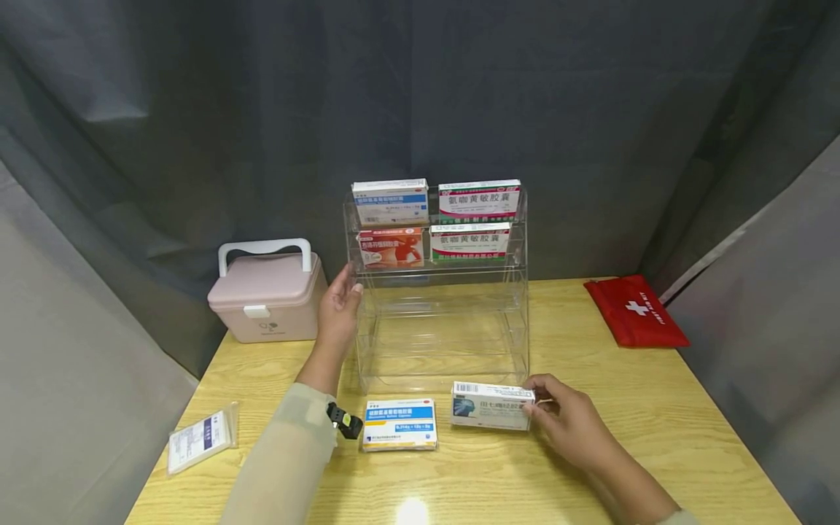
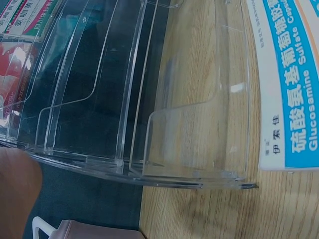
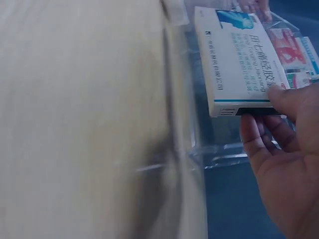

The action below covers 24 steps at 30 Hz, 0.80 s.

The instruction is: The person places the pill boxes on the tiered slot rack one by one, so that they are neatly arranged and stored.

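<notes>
My right hand (image 1: pixel 567 423) pinches the right end of a white medicine box (image 1: pixel 492 406), thumb on its printed front. In the right wrist view, the same box (image 3: pixel 241 59) shows a blue picture and a dark green line. My left hand (image 1: pixel 337 310) rests against the left side of a clear tiered display rack (image 1: pixel 440 364), fingers pointing up. Two medicine boxes sit on the top tier, a blue-white one (image 1: pixel 391 204) and a green-pink one (image 1: pixel 479 202). Below them are a red box (image 1: pixel 391 248) and another green-pink box (image 1: pixel 469 243).
A blue-white medicine box (image 1: pixel 399 425) lies before the rack. To the left are a pink case (image 1: pixel 269 299) with a white handle and a bagged white packet (image 1: pixel 200 442). A red first aid pouch (image 1: pixel 636 312) lies at the right; a dark curtain (image 1: pixel 420 95) hangs behind.
</notes>
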Available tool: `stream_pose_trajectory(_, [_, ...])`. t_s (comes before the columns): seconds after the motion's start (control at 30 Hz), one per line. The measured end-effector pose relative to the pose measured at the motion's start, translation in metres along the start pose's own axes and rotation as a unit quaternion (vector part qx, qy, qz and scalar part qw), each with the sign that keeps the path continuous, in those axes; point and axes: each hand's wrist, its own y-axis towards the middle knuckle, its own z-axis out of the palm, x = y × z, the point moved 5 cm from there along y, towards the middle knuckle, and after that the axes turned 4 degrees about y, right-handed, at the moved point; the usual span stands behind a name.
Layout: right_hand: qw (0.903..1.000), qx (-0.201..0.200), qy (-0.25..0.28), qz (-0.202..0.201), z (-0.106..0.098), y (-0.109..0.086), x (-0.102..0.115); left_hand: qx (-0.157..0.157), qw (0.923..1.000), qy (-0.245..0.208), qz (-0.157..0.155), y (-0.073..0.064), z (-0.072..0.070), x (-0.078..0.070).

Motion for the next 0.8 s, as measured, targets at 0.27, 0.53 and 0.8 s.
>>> stream_pose_trajectory(0.27, [0.9969, -0.065, 0.026, -0.035, -0.005, 0.034, 0.036, -0.007, 0.9999, -0.01, -0.005, -0.001, -0.003, 0.0])
stream_pose_trajectory(0.53, [0.976, -0.197, 0.035, -0.086, -0.016, 0.088, 0.091, -0.009, 0.9998, -0.019, 0.005, 0.001, -0.002, 0.001])
stream_pose_trajectory(0.8, [0.9672, -0.229, -0.013, -0.108, -0.02, 0.14, 0.124, -0.005, 1.0, -0.004, 0.006, 0.0, 0.001, -0.002])
